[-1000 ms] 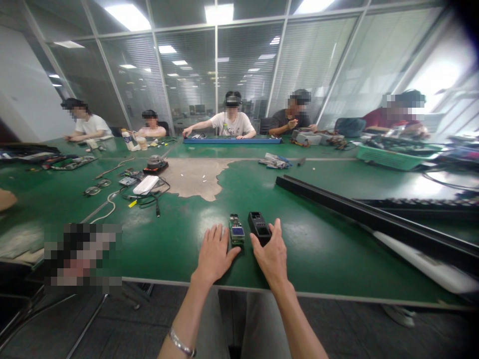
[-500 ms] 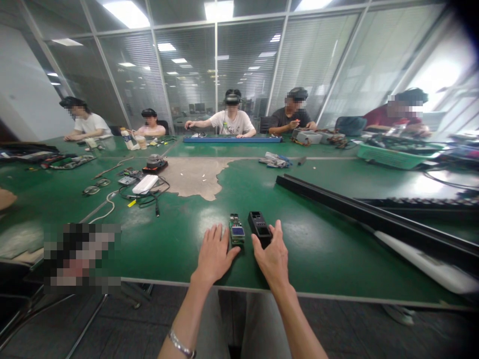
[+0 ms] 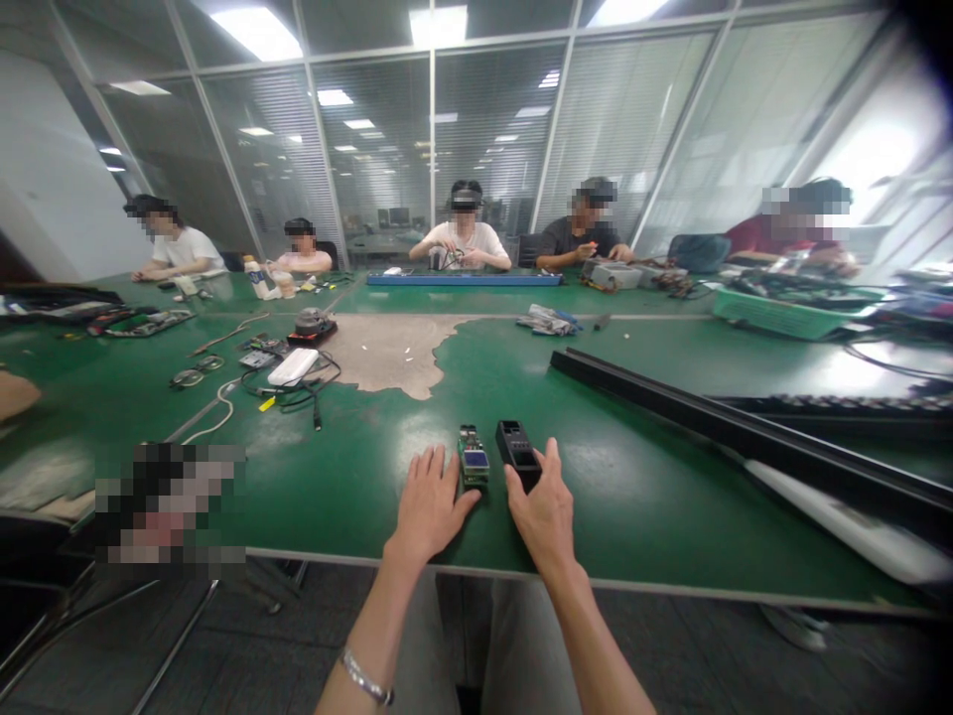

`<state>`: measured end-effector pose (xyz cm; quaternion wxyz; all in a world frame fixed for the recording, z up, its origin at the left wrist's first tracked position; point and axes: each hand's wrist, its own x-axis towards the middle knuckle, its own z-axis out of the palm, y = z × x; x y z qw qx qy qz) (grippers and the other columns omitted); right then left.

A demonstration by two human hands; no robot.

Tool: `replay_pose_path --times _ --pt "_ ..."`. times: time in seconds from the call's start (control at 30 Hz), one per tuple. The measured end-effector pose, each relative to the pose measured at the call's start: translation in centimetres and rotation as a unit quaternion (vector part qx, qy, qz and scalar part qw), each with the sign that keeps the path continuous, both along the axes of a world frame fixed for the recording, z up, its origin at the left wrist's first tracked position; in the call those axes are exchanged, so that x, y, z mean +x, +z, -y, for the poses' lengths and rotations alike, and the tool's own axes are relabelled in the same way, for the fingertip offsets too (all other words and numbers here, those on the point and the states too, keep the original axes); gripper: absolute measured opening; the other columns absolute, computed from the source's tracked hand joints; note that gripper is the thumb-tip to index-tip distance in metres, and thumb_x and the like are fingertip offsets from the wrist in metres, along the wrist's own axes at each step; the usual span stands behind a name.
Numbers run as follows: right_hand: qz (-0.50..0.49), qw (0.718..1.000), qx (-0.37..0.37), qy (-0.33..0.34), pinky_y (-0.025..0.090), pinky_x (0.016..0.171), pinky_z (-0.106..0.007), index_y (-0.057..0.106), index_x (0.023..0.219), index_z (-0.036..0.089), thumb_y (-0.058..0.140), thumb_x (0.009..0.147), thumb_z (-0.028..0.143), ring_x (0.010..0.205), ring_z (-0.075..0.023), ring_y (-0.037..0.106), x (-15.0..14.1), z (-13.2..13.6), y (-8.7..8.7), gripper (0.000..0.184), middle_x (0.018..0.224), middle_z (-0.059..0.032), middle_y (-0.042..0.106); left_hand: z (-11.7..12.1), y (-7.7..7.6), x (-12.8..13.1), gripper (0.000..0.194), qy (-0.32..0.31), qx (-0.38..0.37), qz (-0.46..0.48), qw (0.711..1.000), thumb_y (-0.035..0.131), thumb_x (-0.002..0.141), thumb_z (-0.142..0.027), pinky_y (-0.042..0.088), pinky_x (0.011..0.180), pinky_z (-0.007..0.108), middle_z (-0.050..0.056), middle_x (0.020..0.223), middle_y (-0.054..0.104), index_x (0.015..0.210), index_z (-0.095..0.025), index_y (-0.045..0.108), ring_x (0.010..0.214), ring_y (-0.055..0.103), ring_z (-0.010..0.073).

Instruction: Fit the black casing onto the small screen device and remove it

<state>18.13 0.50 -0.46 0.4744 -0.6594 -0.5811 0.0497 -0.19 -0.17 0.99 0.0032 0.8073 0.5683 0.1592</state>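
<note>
A small green circuit board with a blue screen (image 3: 473,459) lies near the front edge of the green table (image 3: 640,497). Right beside it lies a black plastic housing (image 3: 517,453). My left hand (image 3: 430,504) rests flat on the table just left of the board, fingers spread, holding nothing. My right hand (image 3: 547,504) lies open around the near end of the black housing, its thumb and forefinger touching the sides without lifting it.
A long black rail (image 3: 730,422) runs diagonally at the right. Cables and a white device (image 3: 292,367) lie at the left. A worn patch (image 3: 391,350) marks the table's middle. Several people sit along the far side, with a blue bar (image 3: 462,280) and a green tray (image 3: 774,316).
Both hands stay in the same place by the board and the housing. Only the view has shifted slightly; a person at the far side has drawn both hands in.
</note>
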Motion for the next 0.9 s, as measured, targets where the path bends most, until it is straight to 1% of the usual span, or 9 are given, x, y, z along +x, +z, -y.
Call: replay_pose_path --times 0.1,0.23,0.37,0.47,0.6,0.73,0.9 --pt "-0.013 1.0 -0.005 -0.001 0.048 0.093 -0.047 0.019 0.153 0.007 0.052 0.088 0.048 0.113 -0.0332 0.061 -0.2 0.1 0.6 0.083 0.13 -0.0206 0.06 0.1 0.1 0.0 0.066 -0.001 0.004 0.001 1.0 0.028 0.097 -0.061 0.021 0.118 0.052 0.015 0.155 0.035 0.145 -0.018 0.041 0.144 0.028 0.0314" --pt "-0.037 0.999 0.002 -0.009 0.049 0.091 -0.045 0.019 0.153 0.01 0.054 0.087 0.048 0.107 -0.0323 0.065 -0.9 0.5 2.3 0.084 0.125 -0.0174 0.064 0.2 0.1 0.0 0.064 0.0 0.005 -0.001 1.0 0.031 0.097 -0.06 0.021 0.118 0.052 0.015 0.155 0.035 0.145 -0.018 0.04 0.145 0.028 0.0313" --pt "-0.041 0.999 0.011 0.005 0.05 0.091 -0.044 0.017 0.154 0.013 0.056 0.087 0.048 0.106 -0.0303 0.065 -2.3 0.8 4.1 0.085 0.124 -0.0155 0.065 0.2 0.0 0.1 0.063 0.004 0.005 -0.005 1.0 0.033 0.097 -0.059 0.021 0.118 0.052 0.015 0.154 0.036 0.145 -0.018 0.04 0.144 0.028 0.0313" --pt "-0.036 0.999 0.018 0.021 0.05 0.089 -0.043 0.016 0.154 0.014 0.057 0.087 0.048 0.106 -0.0294 0.066 -3.6 0.9 4.9 0.086 0.123 -0.0147 0.066 0.2 -0.1 0.1 0.065 0.004 0.008 -0.006 1.0 0.033 0.097 -0.058 0.022 0.118 0.052 0.015 0.154 0.036 0.146 -0.016 0.037 0.145 0.028 0.0314" --pt "-0.02 0.999 0.006 0.04 0.051 0.088 -0.043 0.016 0.154 0.011 0.056 0.087 0.046 0.107 -0.0311 0.065 -5.2 0.9 5.2 0.086 0.122 -0.017 0.066 0.1 -0.2 0.0 0.066 0.011 0.004 -0.013 1.0 0.036 0.097 -0.053 0.022 0.118 0.051 0.017 0.154 0.037 0.148 -0.012 0.034 0.144 0.028 0.0315" --pt "-0.002 0.999 -0.018 0.032 0.051 0.087 -0.043 0.017 0.154 0.009 0.054 0.087 0.045 0.106 -0.0315 0.065 -6.1 0.9 5.1 0.084 0.121 -0.0197 0.065 0.1 -0.3 0.0 0.061 0.011 0.003 -0.015 1.0 0.036 0.097 -0.048 0.022 0.118 0.051 0.015 0.154 0.036 0.148 -0.015 0.035 0.144 0.029 0.0305" --pt "0.025 0.999 -0.039 0.026 0.051 0.084 -0.042 0.015 0.154 0.008 0.053 0.088 0.044 0.103 -0.0314 0.066 -6.6 0.9 5.0 0.084 0.118 -0.0201 0.066 0.2 -0.2 -0.1 0.059 0.009 -0.001 -0.016 1.0 0.039 0.096 -0.043 0.021 0.118 0.051 0.014 0.155 0.034 0.148 -0.017 0.035 0.145 0.028 0.0302"
